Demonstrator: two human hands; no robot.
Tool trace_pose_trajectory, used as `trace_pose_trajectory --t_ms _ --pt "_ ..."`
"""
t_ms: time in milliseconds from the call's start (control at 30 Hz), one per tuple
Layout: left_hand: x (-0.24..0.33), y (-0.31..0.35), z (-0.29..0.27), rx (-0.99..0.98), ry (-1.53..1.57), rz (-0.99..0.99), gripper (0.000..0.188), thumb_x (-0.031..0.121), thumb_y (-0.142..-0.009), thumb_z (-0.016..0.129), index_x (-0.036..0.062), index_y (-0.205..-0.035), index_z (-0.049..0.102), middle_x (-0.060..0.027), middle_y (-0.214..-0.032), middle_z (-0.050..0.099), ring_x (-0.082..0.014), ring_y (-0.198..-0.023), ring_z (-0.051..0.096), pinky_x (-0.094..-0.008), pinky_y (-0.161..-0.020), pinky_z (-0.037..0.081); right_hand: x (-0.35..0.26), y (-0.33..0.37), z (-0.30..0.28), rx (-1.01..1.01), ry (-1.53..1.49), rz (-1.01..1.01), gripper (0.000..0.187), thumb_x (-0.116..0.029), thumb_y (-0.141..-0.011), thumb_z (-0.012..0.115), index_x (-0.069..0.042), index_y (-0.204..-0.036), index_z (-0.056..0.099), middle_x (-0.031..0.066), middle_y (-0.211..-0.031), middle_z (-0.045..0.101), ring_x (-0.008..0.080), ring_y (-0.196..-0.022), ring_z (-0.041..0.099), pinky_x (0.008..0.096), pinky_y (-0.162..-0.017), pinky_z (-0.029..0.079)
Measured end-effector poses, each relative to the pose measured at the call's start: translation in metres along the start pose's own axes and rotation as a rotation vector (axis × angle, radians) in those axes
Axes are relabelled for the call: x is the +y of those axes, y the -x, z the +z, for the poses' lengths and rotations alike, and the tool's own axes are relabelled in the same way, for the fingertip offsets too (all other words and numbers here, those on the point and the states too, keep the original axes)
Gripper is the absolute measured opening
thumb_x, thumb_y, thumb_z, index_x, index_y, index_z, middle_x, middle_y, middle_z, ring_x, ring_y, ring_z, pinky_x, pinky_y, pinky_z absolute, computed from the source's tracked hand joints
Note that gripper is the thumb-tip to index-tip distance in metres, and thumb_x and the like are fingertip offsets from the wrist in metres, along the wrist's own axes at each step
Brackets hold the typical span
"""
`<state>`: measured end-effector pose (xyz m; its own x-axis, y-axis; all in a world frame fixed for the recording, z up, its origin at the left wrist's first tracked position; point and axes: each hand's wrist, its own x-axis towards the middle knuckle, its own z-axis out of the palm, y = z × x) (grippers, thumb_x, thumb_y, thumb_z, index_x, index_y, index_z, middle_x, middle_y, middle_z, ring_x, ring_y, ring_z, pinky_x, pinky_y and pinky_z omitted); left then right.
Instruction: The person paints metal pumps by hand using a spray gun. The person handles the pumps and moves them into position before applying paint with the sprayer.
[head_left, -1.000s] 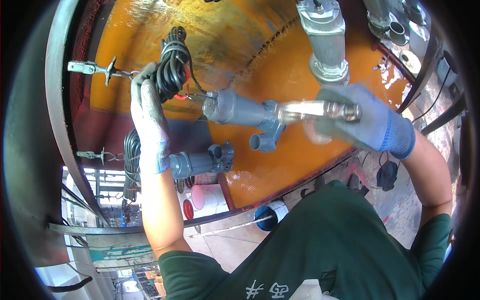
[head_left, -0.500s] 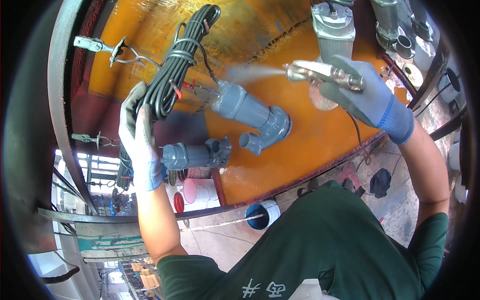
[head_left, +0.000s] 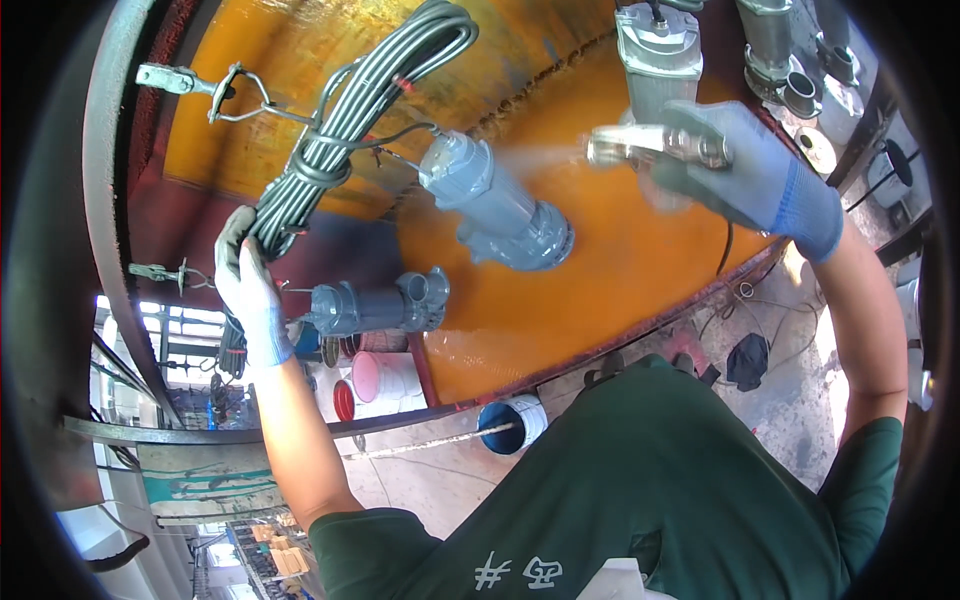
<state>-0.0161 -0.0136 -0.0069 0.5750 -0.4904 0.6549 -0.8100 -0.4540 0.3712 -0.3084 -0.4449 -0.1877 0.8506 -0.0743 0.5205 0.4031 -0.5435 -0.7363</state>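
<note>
R hand (head_left: 740, 165): gloved, wrapped round spray gun (head_left: 655, 146); blurred here, can't tell how far trigger's squeezed.
Spray gun: pokes out L of R hand, nozzle facing L; pale mist (head_left: 545, 157) btwn nozzle & near pump (head_left: 480, 195).
L hand (head_left: 250, 290): gloved, thumb + fingers gripping low end of cable coil (head_left: 350, 130).
Cable coil: long dk bundle, slants up & to R from L hand, strand wound round its middle; one lead goes to near pump's top end.
Near pump: blue-grey, tilted, btwn the hands — up-R of L hand, lower-L of R hand, touching neither.
Hook (head_left: 172, 78): metal, up-L of L hand; wire link from it reaches cable coil.
2nd pump (head_left: 360, 308): blue-grey too, on its side, just R of L hand.
Silver pump (head_left: 660, 70): upright, above R hand, lower part hidden behind it.
Orange panel (head_left: 590, 290): spreads btwn hands, behind near pump.
Buckets: pink one (head_left: 385, 380) below-R of L hand; blue one (head_left: 515, 425) farther R & lower.
</note>
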Motion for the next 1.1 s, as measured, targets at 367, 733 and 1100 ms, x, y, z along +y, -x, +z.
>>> trace_pose_trajectory --t_ms 367,733,1100 --pt "0.036 0.029 0.025 0.14 0.005 -0.009 0.05 0.029 -0.116 0.043 0.0008 -0.157 0.048 -0.0166 -0.159 0.05 -0.0286 -0.142 0.053 -0.0424 -0.121 0.04 -0.033 -0.015 -0.041 -0.059 0.204 0.144 0.037 -0.024 -0.098 0.078 -0.001 -0.124 0.067 0.0087 -0.091 0.069 0.0156 -0.084 0.067 0.0337 -0.075 0.055" --pt "0.053 0.065 0.048 0.083 0.204 -0.129 0.048 0.02 -0.113 0.047 -0.0054 -0.154 0.049 -0.0188 -0.157 0.05 -0.0284 -0.144 0.049 -0.0409 -0.123 0.036 -0.048 -0.009 -0.038 0.046 0.177 0.006 0.022 -0.021 -0.099 0.072 -0.003 -0.11 0.068 0.012 -0.081 0.07 0.0256 -0.07 0.067 0.0392 -0.071 0.056" --pt "0.0 0.063 0.017 0.145 0.181 -0.106 0.044 0.017 -0.111 0.047 -0.0085 -0.146 0.056 -0.0207 -0.149 0.058 -0.028 -0.141 0.053 -0.04 -0.122 0.038 -0.046 -0.006 -0.043 -0.055 0.193 0.218 0.027 -0.019 -0.098 0.075 -0.001 -0.116 0.069 0.0138 -0.085 0.072 0.0239 -0.074 0.069 0.0362 -0.072 0.056"
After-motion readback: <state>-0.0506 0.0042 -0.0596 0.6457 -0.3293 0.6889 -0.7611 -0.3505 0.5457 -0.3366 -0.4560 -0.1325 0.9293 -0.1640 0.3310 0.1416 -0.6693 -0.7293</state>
